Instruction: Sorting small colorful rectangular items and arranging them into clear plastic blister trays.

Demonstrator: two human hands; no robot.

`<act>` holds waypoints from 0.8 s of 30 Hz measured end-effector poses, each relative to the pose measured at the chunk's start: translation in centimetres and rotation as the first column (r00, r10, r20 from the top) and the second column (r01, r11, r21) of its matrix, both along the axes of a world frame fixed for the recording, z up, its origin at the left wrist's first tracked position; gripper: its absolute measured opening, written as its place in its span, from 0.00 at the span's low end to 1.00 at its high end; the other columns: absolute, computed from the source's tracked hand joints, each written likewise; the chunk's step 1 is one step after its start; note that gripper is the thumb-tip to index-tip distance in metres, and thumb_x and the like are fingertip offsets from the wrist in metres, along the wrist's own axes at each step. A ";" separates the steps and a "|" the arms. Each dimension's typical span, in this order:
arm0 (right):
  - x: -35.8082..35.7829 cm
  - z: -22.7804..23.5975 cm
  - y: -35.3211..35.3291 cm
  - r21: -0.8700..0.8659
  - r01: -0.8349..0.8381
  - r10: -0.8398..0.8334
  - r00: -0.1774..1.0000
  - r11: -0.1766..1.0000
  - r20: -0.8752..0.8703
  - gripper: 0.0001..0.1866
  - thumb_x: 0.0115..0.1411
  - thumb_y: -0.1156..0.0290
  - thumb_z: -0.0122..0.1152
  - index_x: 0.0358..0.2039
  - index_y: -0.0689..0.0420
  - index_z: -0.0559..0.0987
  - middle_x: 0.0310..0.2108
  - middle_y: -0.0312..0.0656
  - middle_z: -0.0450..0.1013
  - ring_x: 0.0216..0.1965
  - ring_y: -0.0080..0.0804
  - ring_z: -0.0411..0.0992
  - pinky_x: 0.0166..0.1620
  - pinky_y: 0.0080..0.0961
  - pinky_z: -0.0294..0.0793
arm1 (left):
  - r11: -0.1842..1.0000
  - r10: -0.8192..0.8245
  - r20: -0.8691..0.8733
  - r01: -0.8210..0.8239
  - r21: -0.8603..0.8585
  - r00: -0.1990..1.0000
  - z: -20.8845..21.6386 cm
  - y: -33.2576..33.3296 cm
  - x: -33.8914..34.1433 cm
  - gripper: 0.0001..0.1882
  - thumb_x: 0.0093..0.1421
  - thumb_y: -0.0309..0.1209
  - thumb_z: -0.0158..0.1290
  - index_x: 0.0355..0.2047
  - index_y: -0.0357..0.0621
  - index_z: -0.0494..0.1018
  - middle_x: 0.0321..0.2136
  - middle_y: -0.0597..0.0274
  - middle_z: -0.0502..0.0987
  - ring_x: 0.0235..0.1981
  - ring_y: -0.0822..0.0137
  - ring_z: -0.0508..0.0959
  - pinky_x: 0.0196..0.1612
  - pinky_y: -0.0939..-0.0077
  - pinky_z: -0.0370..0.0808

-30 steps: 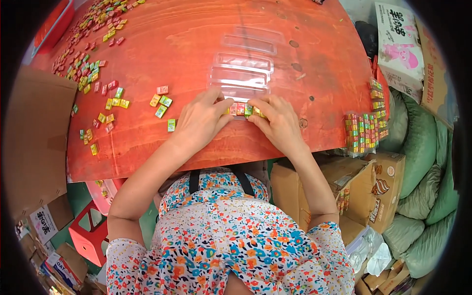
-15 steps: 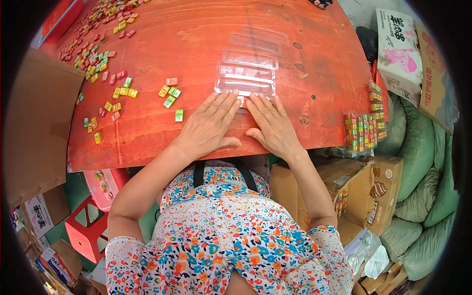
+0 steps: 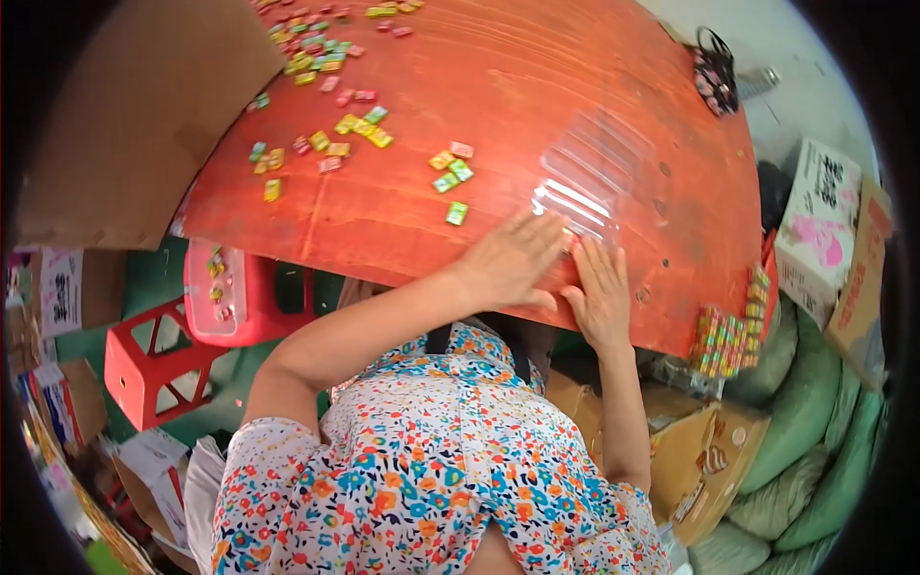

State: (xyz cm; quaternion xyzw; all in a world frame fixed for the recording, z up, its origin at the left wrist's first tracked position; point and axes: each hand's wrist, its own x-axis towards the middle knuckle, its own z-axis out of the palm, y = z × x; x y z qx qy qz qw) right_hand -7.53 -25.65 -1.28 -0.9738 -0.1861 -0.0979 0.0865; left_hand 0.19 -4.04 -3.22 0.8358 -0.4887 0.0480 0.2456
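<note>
My left hand (image 3: 513, 261) lies palm down on the near end of a clear plastic tray (image 3: 592, 172) on the red wooden table (image 3: 537, 86). My right hand (image 3: 602, 292) rests flat just beside it, at the table's near edge. Both hands have their fingers spread and hold nothing. Small coloured candy packets (image 3: 450, 177) lie scattered to the left of the tray, apart from my hands. More packets (image 3: 326, 57) are spread toward the far left of the table.
A stack of filled packet rows (image 3: 730, 340) sits at the table's right edge. A red plastic stool (image 3: 153, 369) holds a pink tub (image 3: 230, 297) at left. Cardboard boxes (image 3: 824, 220) and green sacks (image 3: 815, 441) stand at right; a large cardboard sheet (image 3: 125, 115) leans at left.
The view has swung right and tilted. The packets my fingers held a second ago are gone from sight, and both hands now lie flat on the tray's near end.
</note>
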 end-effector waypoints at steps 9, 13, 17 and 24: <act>5.7 3.4 7.2 0.245 -0.104 0.092 0.994 0.964 0.060 0.22 0.62 0.69 0.60 0.55 0.61 0.74 0.58 0.51 0.69 0.60 0.48 0.67 0.63 0.43 0.64 | 0.906 0.423 0.073 -0.422 -0.019 0.903 2.2 10.5 0.3 0.37 0.59 0.45 0.57 0.63 0.37 0.62 0.66 0.46 0.59 0.69 0.48 0.56 0.69 0.50 0.52; 11.5 2.5 11.8 0.347 -0.205 0.206 0.978 0.915 0.033 0.20 0.62 0.77 0.56 0.56 0.58 0.74 0.59 0.50 0.68 0.61 0.50 0.65 0.62 0.41 0.65 | 0.858 0.513 0.111 -0.509 -0.070 0.851 1.9 12.5 1.6 0.27 0.62 0.40 0.54 0.57 0.36 0.67 0.59 0.46 0.68 0.62 0.46 0.65 0.65 0.53 0.60; 15.6 0.7 11.7 0.178 -0.344 0.337 0.939 0.922 0.069 0.22 0.57 0.82 0.54 0.54 0.57 0.76 0.57 0.49 0.70 0.59 0.50 0.67 0.60 0.39 0.68 | 0.857 0.494 -0.002 -0.487 -0.171 0.870 2.7 9.6 1.2 0.19 0.58 0.36 0.57 0.45 0.36 0.73 0.47 0.51 0.75 0.49 0.51 0.75 0.53 0.59 0.72; 13.6 1.6 10.4 0.224 -0.280 0.284 0.959 0.933 0.012 0.17 0.57 0.82 0.55 0.48 0.61 0.78 0.47 0.50 0.74 0.47 0.51 0.72 0.50 0.41 0.73 | 0.883 0.466 0.190 -0.444 -0.150 0.864 0.9 8.1 0.3 0.11 0.53 0.29 0.53 0.37 0.39 0.74 0.33 0.57 0.72 0.36 0.59 0.74 0.40 0.65 0.74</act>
